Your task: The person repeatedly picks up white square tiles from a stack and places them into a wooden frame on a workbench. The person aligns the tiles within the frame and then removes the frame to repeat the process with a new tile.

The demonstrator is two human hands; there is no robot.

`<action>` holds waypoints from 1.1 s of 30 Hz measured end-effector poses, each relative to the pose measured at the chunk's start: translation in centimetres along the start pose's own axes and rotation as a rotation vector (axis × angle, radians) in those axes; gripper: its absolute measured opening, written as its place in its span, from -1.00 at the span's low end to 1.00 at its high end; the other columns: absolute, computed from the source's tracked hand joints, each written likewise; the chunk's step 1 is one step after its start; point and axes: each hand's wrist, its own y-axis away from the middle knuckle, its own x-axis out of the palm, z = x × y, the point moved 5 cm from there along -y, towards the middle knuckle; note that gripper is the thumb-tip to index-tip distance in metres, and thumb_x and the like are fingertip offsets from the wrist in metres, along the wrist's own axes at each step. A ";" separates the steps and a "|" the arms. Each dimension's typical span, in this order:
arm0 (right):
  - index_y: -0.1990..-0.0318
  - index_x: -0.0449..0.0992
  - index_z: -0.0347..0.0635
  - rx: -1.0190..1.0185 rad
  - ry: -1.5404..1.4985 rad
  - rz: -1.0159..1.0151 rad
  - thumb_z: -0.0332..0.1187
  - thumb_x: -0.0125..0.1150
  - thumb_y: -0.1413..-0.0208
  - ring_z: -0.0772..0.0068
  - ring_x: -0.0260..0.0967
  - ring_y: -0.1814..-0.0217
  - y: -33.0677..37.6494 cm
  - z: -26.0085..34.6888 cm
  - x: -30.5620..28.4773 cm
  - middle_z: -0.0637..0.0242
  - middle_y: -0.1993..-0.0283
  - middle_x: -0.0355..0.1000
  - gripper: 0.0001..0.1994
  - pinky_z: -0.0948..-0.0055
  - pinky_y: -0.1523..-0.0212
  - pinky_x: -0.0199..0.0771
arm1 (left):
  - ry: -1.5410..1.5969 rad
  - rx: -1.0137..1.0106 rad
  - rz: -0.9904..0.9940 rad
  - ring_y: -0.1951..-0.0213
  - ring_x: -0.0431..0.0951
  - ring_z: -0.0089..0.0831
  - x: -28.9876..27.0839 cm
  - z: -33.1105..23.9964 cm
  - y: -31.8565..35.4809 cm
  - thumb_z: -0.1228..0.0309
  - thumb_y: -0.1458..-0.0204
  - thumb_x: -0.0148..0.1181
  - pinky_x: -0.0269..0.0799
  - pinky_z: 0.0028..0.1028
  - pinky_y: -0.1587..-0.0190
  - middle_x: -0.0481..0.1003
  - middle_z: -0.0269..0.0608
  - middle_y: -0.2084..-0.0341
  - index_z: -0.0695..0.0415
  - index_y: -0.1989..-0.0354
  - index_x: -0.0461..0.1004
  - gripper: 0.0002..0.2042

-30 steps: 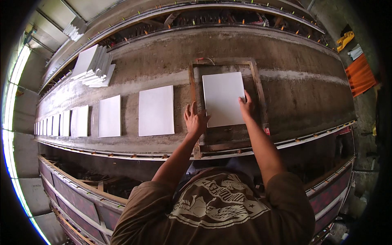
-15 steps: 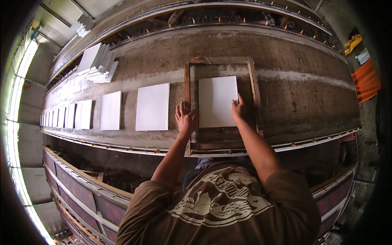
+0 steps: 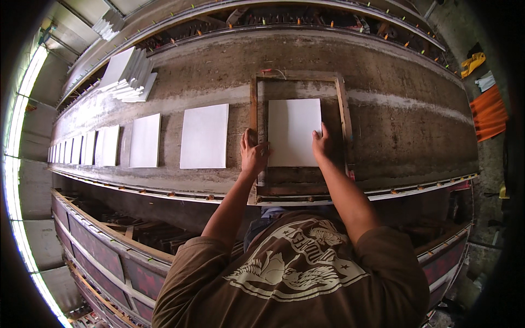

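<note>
Left hand [image 3: 253, 154] lay flat, fingers spread, on the left rail of the rectangular brown wooden frame [image 3: 341, 109]; right hand [image 3: 321, 144] rested open, grasping nothing, on the lower right edge of the square white tile [image 3: 293, 132]. The tile sat inside that frame on the long grey concrete bench [image 3: 404, 131]. Beyond, a row of white tiles [image 3: 204, 136] ran left, with a stack of white tiles [image 3: 129, 74] farther back.

No packages, labels, signs or screens visible, seemingly
</note>
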 end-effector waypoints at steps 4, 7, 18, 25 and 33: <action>-0.33 0.39 -0.10 0.001 0.048 -0.008 -0.31 0.32 -0.19 -0.04 0.44 -0.24 0.0 -0.3 0.2 -0.03 -0.22 0.47 -0.46 0.14 -0.22 0.42 | 0.011 -0.002 -0.004 -0.48 -0.13 0.22 0.0 -0.1 0.1 0.18 0.00 0.42 -0.05 0.02 -0.48 -0.13 0.18 -0.49 -0.13 0.04 0.69 -0.68; -0.33 0.40 -0.09 -0.008 0.040 -0.009 -0.30 0.33 -0.19 -0.04 0.46 -0.21 -0.5 -1.3 0.5 -0.02 -0.21 0.48 -0.46 0.14 -0.20 0.44 | 0.014 -0.005 0.000 -0.48 -0.14 0.22 -0.2 -0.2 -0.1 0.18 0.00 0.42 -0.05 0.02 -0.48 -0.13 0.18 -0.49 -0.12 0.05 0.69 -0.68; -0.34 0.40 0.00 -0.031 0.125 -0.016 -0.27 0.33 -0.18 -0.02 0.46 -0.21 -0.1 -1.2 0.7 0.04 -0.22 0.49 -0.45 0.14 -0.19 0.45 | 0.033 -0.011 0.016 -0.49 -0.15 0.20 -0.4 -0.1 0.0 0.17 0.03 0.45 -0.08 0.01 -0.48 -0.14 0.19 -0.49 -0.08 0.08 0.71 -0.68; -0.38 0.33 0.00 -0.056 0.112 -0.006 -0.23 0.27 -0.23 -0.05 0.39 -0.30 -0.3 -1.9 0.8 0.03 -0.29 0.42 -0.44 0.12 -0.27 0.40 | 0.035 -0.024 0.026 -0.49 -0.14 0.20 -0.3 -0.5 -0.1 0.18 0.03 0.46 -0.07 0.00 -0.48 -0.14 0.20 -0.49 -0.07 0.08 0.71 -0.68; -0.37 0.34 -0.02 -0.069 0.165 0.016 -0.24 0.27 -0.23 -0.14 0.41 -0.25 0.7 0.0 0.3 -0.08 -0.23 0.44 -0.45 0.10 -0.21 0.43 | 0.034 -0.005 -0.001 -0.48 -0.11 0.20 -0.1 0.1 0.1 0.19 0.03 0.45 -0.06 0.01 -0.48 -0.14 0.20 -0.49 -0.07 0.08 0.71 -0.68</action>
